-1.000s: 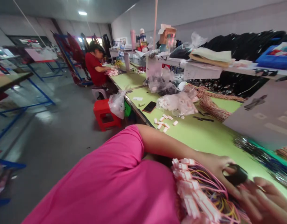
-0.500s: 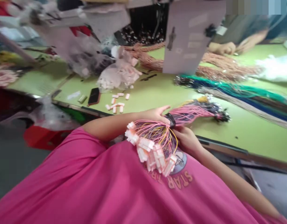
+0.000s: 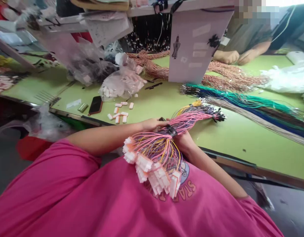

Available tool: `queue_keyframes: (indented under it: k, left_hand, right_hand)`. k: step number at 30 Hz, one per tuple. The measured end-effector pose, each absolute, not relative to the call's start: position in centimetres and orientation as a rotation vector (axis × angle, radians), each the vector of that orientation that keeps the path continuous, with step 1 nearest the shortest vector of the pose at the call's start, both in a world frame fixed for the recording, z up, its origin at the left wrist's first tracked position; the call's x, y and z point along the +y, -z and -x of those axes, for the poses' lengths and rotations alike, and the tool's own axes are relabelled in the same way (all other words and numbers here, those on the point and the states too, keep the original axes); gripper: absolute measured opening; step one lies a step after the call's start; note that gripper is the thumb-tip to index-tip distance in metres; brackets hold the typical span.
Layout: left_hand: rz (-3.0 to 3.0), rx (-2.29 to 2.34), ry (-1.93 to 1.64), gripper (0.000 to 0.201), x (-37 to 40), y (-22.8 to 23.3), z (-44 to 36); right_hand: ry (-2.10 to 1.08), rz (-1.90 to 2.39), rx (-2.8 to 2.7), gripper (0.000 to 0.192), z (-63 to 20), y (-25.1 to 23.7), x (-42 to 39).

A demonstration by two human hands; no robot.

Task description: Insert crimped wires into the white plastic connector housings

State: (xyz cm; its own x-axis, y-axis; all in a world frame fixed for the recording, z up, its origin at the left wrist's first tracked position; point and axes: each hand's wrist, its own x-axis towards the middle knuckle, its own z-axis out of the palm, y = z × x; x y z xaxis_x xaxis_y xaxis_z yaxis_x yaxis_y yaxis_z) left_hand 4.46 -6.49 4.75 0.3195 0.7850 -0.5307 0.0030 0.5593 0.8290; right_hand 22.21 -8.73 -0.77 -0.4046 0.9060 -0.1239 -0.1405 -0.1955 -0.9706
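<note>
I've got both hands clenched on the wire bundle [image 3: 164, 144] at its black tie, left hand [image 3: 152, 124] on top, right hand [image 3: 182, 141] under, connectors [image 3: 152, 171] hanging twd my shirt.

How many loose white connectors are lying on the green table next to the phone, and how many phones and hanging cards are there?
Loose white connectors on the green table: 7, as far as the picture lets me count
Phone: 1
Hanging card: 1
Total: 9
</note>
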Motion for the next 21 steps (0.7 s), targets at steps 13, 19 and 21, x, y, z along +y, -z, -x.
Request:
queue_keyframes:
  k: [13,19,21]
  left_hand:
    - [-1.269,1.102,-0.748,0.133,-8.5,-5.7,-4.9]
    - [-1.104,0.784,-0.101,0.054,-5.9,-3.4,-5.4]
    - [-0.941,0.773,0.008,0.045,-4.9,-2.7,-6.6]
  right_hand:
    - [-1.894,0.621,-1.315,0.037,-25.6,-7.0,-8.6]
    - [-1.94,0.926,-1.176,0.043,-28.9,-3.9,-13.8]
    - [-1.869,1.11,-1.284,0.037,-29.8,-2.9,-14.1]
